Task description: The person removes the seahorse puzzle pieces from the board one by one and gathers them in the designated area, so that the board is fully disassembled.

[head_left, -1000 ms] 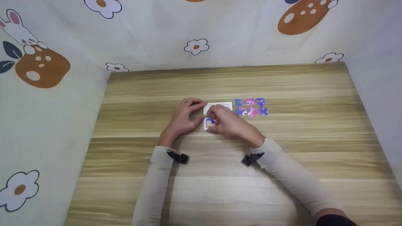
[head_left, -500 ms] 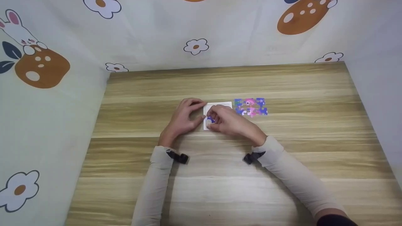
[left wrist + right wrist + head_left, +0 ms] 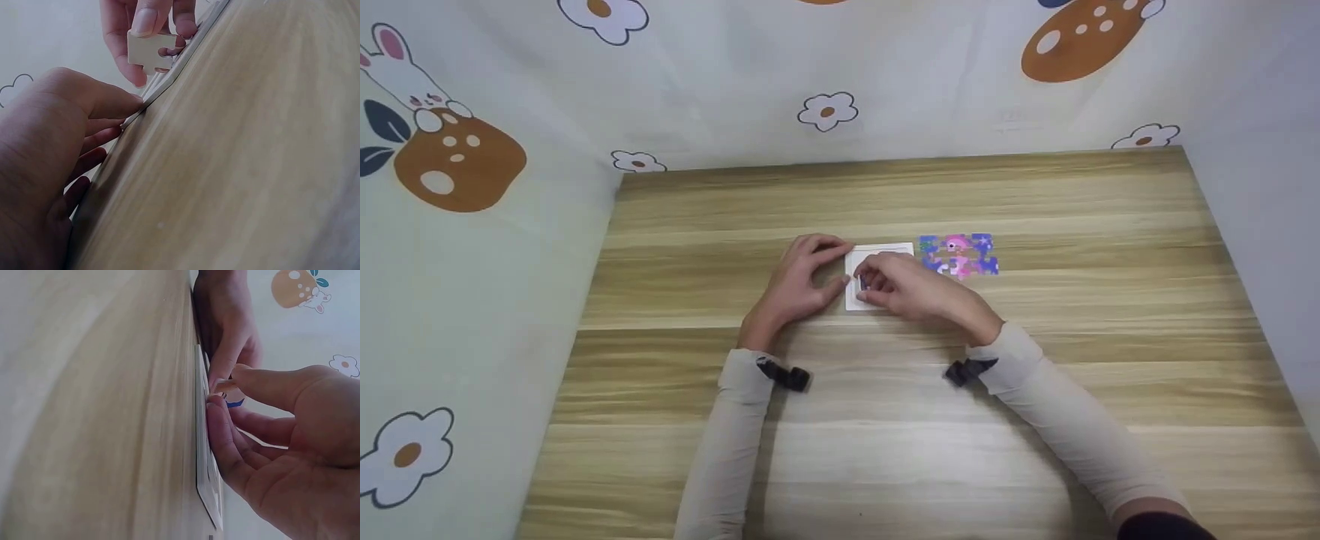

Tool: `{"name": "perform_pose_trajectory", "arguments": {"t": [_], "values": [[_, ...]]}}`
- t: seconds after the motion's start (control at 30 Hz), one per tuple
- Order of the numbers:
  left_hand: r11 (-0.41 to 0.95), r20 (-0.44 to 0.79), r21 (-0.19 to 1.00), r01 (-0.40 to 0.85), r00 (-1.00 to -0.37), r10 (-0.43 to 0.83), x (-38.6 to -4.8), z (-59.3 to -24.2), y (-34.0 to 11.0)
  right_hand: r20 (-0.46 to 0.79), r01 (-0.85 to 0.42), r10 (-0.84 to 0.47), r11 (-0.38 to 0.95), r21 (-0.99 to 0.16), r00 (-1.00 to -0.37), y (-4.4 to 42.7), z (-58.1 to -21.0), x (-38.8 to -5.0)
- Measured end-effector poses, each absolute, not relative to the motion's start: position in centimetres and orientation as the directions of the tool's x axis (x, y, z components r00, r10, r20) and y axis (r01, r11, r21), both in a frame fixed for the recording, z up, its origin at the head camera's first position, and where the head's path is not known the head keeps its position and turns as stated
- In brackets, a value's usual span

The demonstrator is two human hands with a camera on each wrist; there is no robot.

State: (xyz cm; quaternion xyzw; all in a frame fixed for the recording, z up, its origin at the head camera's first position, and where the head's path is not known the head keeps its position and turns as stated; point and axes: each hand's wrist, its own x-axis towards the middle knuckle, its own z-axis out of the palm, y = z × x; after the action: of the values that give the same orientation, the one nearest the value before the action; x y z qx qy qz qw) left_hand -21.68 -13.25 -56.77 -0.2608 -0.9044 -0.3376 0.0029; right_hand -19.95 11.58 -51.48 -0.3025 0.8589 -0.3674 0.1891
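Note:
A white square puzzle frame (image 3: 879,247) lies flat on the table, partly covered by my right hand (image 3: 915,286). Between that hand's thumb and fingers is a jigsaw piece (image 3: 140,52), pinched just above the frame; its pale back faces the left wrist view, and a bit of its blue print shows in the right wrist view. My left hand (image 3: 801,276) rests at the frame's left side, thumb and fingertips touching the edge, fingers extended and not curled round it. The frame's inside is mostly hidden by my right hand.
To the right of the frame, several blue and pink jigsaw pieces (image 3: 958,256) lie grouped in two rows on the wooden table (image 3: 870,450). A patterned cloth wall (image 3: 735,97) stands behind the table's far edge.
My right hand has shifted slightly right and lifted the jigsaw piece off the lower left of the frame, where printed colour showed before. The left hand has stayed in place.

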Motion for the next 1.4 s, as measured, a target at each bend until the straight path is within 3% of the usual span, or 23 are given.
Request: {"name": "perform_pose_trajectory", "arguments": {"t": [0.7, 0.93, 1.2, 1.4], "values": [[0.651, 0.178, 0.594, 0.473, -0.866, 0.467, -21.5, -56.6, -13.3, -0.057, -0.396, -0.714, 0.450, -0.800, -0.698, 13.2, -51.5, -19.4], [0.651, 0.185, 0.592, 0.475, -0.867, 0.463, -21.6, -56.7, -13.3, -0.003, -0.405, -0.681, 0.440, -0.802, -0.733, 14.9, -51.2, -18.8], [0.657, 0.170, 0.591, 0.467, -0.869, 0.465, -21.6, -56.7, -13.3, 0.062, -0.491, -0.667, 0.479, -0.728, -0.743, 17.4, -50.9, -18.0], [0.651, 0.164, 0.601, 0.463, -0.869, 0.467, -21.6, -56.6, -13.3, 0.024, -0.501, -0.669, 0.531, -0.683, -0.743, 18.8, -50.9, -17.9]]}}
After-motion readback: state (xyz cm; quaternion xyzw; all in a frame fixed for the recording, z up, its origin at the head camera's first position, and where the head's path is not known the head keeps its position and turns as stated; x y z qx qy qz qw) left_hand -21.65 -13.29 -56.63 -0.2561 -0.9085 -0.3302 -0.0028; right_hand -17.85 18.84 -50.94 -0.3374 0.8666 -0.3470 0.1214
